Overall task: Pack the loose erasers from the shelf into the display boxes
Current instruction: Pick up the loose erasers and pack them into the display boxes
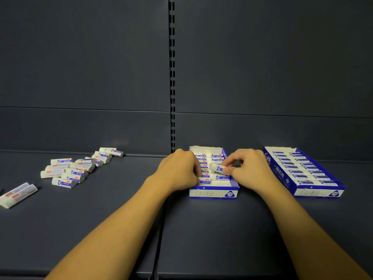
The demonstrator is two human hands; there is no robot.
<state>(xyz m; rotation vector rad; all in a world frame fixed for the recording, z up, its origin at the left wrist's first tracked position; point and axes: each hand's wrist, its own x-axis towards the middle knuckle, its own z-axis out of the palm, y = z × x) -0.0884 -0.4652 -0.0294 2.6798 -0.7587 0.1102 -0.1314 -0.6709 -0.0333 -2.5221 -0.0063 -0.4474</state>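
A dark grey back panel [80, 57] filled the view from nine o'clock round to three o'clock. A slotted upright [172, 77] ran down it from twelve o'clock toward the centre, black slots in a column. A horizontal seam [80, 109] crossed the panel on either side of that upright. A narrow joint line [161, 229] ran toward six o'clock.

Matt dark shelf, printed card boxes, paper-sleeved erasers

The shelf [101, 209] and its back panel [80, 67] look like smooth, matt-painted metal. Both display boxes [214, 194] [316, 192] look like thin printed cardboard, faintly glossy, torn rough along their white rims. The loose erasers [68, 172] show matt white ends in smooth printed paper sleeves.
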